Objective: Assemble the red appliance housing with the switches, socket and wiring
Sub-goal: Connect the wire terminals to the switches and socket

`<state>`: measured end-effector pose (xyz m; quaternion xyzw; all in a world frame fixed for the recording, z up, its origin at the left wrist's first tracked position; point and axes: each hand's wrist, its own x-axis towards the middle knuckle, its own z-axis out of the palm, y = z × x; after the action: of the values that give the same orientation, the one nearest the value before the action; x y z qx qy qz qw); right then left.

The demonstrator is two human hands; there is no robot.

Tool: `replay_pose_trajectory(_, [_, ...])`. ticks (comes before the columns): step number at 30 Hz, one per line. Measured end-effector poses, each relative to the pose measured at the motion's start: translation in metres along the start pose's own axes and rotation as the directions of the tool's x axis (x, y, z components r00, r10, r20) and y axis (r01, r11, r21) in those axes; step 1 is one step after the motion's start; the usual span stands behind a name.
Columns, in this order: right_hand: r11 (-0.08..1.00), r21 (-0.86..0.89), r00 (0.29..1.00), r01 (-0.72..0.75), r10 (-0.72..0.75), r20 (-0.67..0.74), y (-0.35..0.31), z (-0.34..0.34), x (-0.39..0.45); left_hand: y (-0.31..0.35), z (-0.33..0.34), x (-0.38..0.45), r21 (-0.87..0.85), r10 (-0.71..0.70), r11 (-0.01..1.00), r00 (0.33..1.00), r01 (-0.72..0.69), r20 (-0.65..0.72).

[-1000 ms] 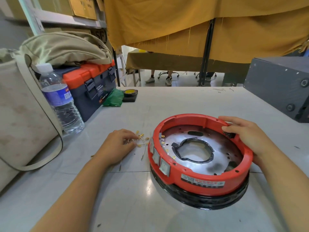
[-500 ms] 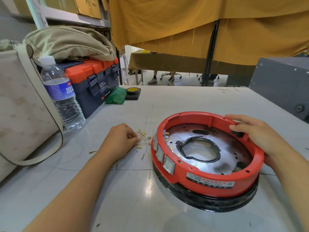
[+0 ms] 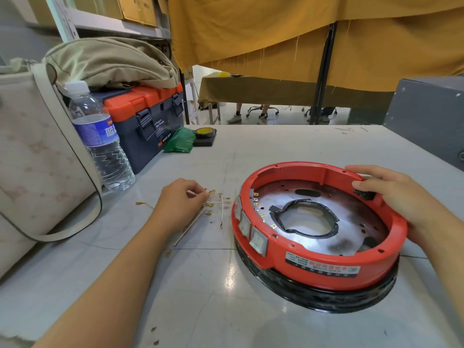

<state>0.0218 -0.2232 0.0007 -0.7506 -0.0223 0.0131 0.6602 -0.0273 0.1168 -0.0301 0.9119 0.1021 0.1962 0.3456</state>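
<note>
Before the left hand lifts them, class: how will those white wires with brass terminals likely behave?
The wires look thin and lie bent, so they will probably droop. Several lie crossed, so they may tangle and lift together. They seem light, and the left hand pinches them easily.

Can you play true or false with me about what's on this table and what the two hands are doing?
1. The left hand pinches thin white wires with gold metal ends. True.
2. The round red plastic housing sits on a black ring. True.
3. The right hand is holding the clear plastic water bottle. False: it rests on the housing's far right rim, and the bottle stands alone at the left.
4. The housing has no switches in it yet. False: white rocker switches already sit in its left wall.
5. The dark blue toolbox with the orange lid is open. False: its lid is down.
</note>
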Motion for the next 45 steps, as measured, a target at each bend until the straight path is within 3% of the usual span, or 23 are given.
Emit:
replay_pose_trajectory(5, [1.0, 0.001, 1.0, 0.001, -0.001, 0.003, -0.001, 0.0, -0.001, -0.005, -0.007, -0.001, 0.086, -0.067, 0.994, 0.998, 0.067, -0.004])
replay_pose_trajectory(8, [1.0, -0.007, 1.0, 0.005, -0.005, 0.005, -0.002, 0.0, -0.001, 0.001, -0.009, -0.001, 0.106, 0.028, 0.994, 1.0, -0.028, 0.0])
replay_pose_trajectory(10, [1.0, -0.009, 1.0, 0.005, -0.005, 0.004, -0.001, 0.0, -0.001, 0.004, -0.01, -0.001, 0.107, 0.086, 0.99, 0.994, -0.093, 0.07])
replay_pose_trajectory(14, [1.0, -0.009, 1.0, 0.005, -0.005, 0.014, -0.001, -0.001, 0.0, 0.001, -0.018, -0.001, 0.131, 0.085, 0.984, 0.963, -0.122, 0.257])
replay_pose_trajectory(17, [1.0, -0.005, 1.0, 0.001, -0.001, 0.023, 0.0, -0.002, 0.0, 0.0, -0.022, -0.002, 0.15, 0.089, 0.978, 0.943, -0.144, 0.321])
replay_pose_trajectory(24, [1.0, 0.002, 1.0, -0.003, 0.003, 0.021, 0.003, -0.004, 0.004, 0.0, -0.015, -0.003, 0.225, 0.076, 0.964, 0.96, -0.14, 0.271])
replay_pose_trajectory(36, [1.0, -0.014, 1.0, 0.002, -0.002, 0.028, 0.001, -0.002, 0.0, 0.002, -0.019, -0.002, 0.061, 0.085, 0.994, 0.992, -0.091, 0.097])
replay_pose_trajectory(42, [1.0, -0.007, 1.0, 0.003, -0.003, 0.031, 0.0, -0.001, 0.0, 0.011, -0.007, -0.007, 0.179, 0.136, 0.966, 0.953, -0.189, 0.271])
replay_pose_trajectory(45, [1.0, -0.014, 1.0, 0.0, 0.0, 0.028, 0.001, -0.002, 0.001, 0.012, -0.006, -0.007, 0.22, 0.153, 0.951, 0.949, -0.217, 0.276])
